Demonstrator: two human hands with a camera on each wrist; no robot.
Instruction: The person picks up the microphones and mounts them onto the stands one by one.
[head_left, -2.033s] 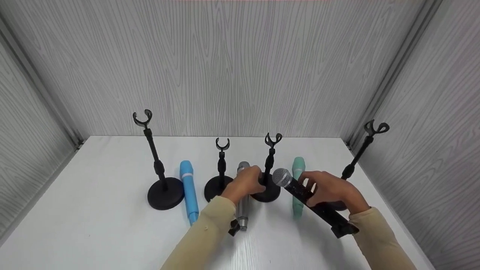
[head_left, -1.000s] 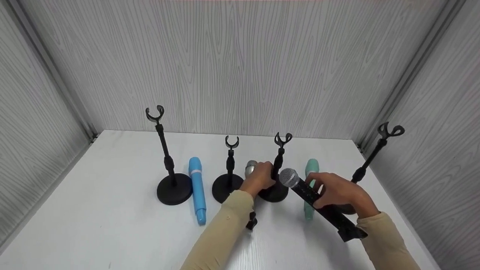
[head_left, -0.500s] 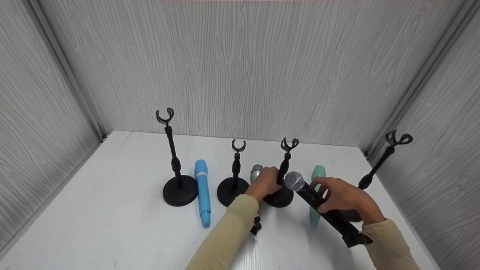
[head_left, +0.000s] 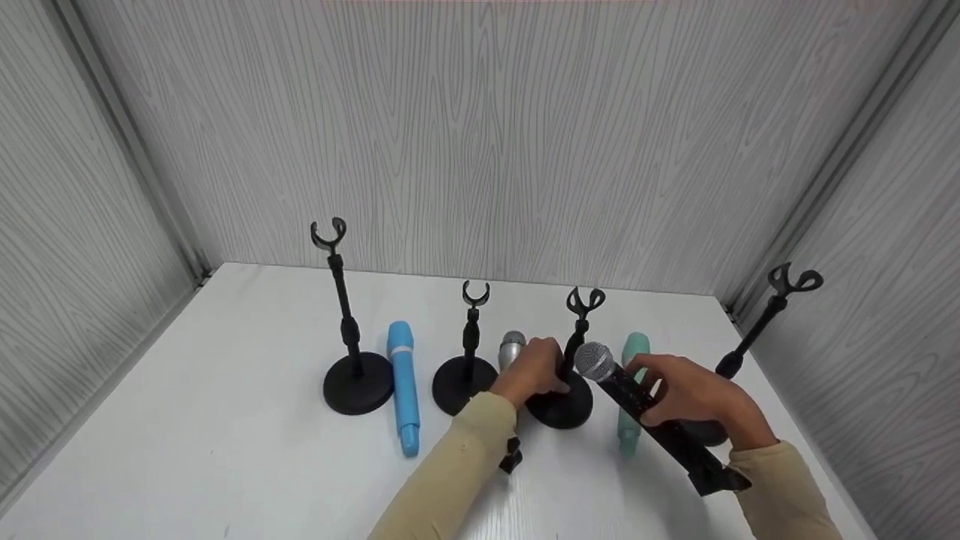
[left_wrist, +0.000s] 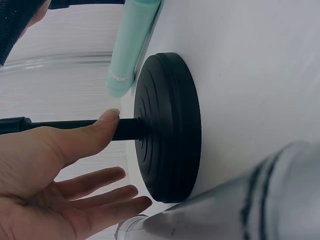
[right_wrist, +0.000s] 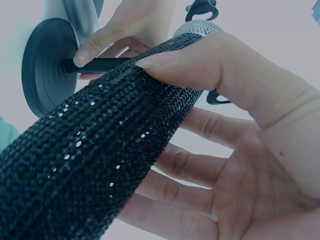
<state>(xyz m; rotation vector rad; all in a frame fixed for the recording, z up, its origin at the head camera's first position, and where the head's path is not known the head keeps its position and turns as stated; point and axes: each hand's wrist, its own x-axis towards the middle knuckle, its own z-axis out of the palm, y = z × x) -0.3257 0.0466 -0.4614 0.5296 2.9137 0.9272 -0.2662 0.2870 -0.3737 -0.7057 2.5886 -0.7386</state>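
Left hand (head_left: 534, 367) pinches black stand (head_left: 573, 352) by its pole; left wrist view shows straight lower fingers (left_wrist: 92, 182), head doesn't. Right hand (head_left: 690, 394) pinches black mic (head_left: 624, 390), tilted; head alone gets both ends. Stand's between silver mic (head_left: 512, 349) and mint mic (head_left: 635, 346).

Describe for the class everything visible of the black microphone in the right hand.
The black microphone has a rounded silver mesh grille and a long tubular body whose beaded-looking surface glints with tiny bright specks. The right hand pinches it between thumb and fingers, tilted, grille end toward the left hand, above the white table. Its lower end, by the wrist, is unclear.
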